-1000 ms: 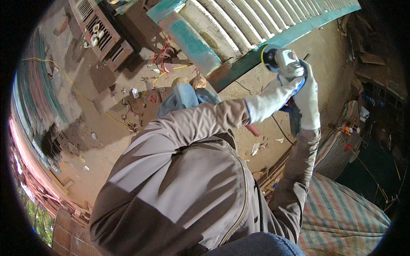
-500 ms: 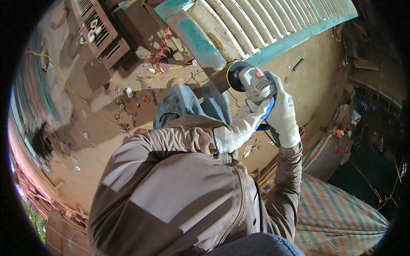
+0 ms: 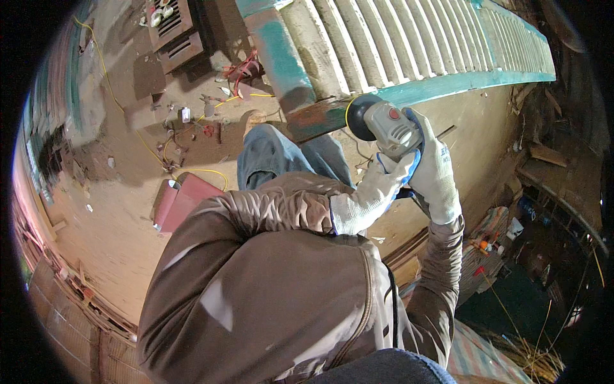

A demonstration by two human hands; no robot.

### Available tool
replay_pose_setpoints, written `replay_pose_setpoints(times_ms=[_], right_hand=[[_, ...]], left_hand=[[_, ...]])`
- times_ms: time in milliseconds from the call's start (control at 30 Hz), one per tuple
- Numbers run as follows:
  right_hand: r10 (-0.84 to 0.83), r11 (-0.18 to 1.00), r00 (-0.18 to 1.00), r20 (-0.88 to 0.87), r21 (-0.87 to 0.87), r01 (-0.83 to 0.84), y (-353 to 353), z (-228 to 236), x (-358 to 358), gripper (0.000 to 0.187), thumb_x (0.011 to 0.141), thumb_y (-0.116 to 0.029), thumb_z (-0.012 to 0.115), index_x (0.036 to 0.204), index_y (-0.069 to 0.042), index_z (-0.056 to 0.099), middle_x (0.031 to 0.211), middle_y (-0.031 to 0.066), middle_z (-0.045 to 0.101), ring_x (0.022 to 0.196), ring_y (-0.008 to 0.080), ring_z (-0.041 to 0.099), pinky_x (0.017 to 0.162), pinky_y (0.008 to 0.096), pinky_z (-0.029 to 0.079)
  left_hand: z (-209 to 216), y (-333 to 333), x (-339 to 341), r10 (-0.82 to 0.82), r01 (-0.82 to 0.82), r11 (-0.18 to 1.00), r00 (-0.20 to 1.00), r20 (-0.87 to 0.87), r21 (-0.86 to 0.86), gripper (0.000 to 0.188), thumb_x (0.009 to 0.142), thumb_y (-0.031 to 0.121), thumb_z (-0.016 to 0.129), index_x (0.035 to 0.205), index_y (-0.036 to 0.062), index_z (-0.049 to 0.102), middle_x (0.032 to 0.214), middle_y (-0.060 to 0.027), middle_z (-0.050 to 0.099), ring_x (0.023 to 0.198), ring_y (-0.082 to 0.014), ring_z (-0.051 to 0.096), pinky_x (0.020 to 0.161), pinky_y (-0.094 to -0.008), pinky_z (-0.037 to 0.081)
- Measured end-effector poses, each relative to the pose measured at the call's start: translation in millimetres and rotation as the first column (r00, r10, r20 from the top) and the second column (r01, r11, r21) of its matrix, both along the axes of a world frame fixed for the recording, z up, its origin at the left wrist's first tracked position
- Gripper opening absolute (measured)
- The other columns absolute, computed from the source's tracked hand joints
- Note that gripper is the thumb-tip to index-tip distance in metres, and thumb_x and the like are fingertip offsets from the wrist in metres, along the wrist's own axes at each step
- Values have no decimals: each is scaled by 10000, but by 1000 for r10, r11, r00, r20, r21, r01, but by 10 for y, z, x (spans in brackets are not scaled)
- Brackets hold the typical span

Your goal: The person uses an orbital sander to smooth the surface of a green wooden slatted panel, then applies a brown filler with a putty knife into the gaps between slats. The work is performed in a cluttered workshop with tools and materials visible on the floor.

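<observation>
Both my hands wear white knit gloves with blue palms. They are closed around a grey angle grinder, which has a round black disc with a yellow rim. My right hand wraps its body from the right. My left hand grips it from below and the left, its fingertips partly hidden. The disc is at the near edge of a louvred shutter with pale slats and a worn teal frame. Whether the disc touches the wood cannot be made out. Bare brown wood shows along the frame's near left corner.
A slatted brown wooden piece lies at the upper left. Yellow cable, red cord and scraps litter the floor. A dark red box-like object is left of my knees. Striped sheeting lies at the lower right.
My view has shifted, bringing the dark red object into sight. The grinder, still in both hands, has moved rightward along the shutter's near edge, away from its left corner.
</observation>
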State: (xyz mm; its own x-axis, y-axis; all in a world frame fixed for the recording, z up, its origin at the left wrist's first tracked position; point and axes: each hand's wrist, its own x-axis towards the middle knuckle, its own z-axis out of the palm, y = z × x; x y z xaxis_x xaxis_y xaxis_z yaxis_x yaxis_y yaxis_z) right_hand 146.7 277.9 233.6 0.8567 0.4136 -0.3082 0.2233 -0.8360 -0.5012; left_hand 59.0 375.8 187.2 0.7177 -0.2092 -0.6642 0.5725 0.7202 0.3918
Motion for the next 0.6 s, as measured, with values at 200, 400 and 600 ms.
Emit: replay_pose_setpoints(times_ms=[200, 400, 600], right_hand=[[-45, 999, 999, -6, -3, 45, -378, -19, 334, 821, 760, -364, 870, 1419, -40, 502, 1140, 239, 727, 1075, 379, 717, 869, 436, 576], [-127, 992, 992, -15, 15, 127, -872, -16, 652, 778, 753, -288, 887, 1401, -48, 530, 1148, 239, 727, 1083, 350, 727, 886, 409, 571], [-180, 984, 984, 4, 4, 180, -1334, -32, 995, 741, 771, -310, 877, 1380, -54, 540, 1107, 242, 736, 1046, 365, 735, 854, 433, 582]], left_hand=[[109, -333, 399, -2, 1, 999, 1000, -18, -41, 367, 963, 497, 692, 1018, 134, 688, 782, 60, 561, 662, -62, 464, 585, -242, 385], [-65, -890, 760, 0, 2, 982, 1000, 8, -188, 359, 963, 443, 715, 1122, 124, 677, 849, 62, 582, 712, -41, 501, 606, -220, 420], [-41, -1256, 1164, 5, 29, 970, 990, 140, -243, 403, 986, 408, 694, 1258, 115, 647, 953, 67, 612, 794, -45, 537, 674, -226, 490]])
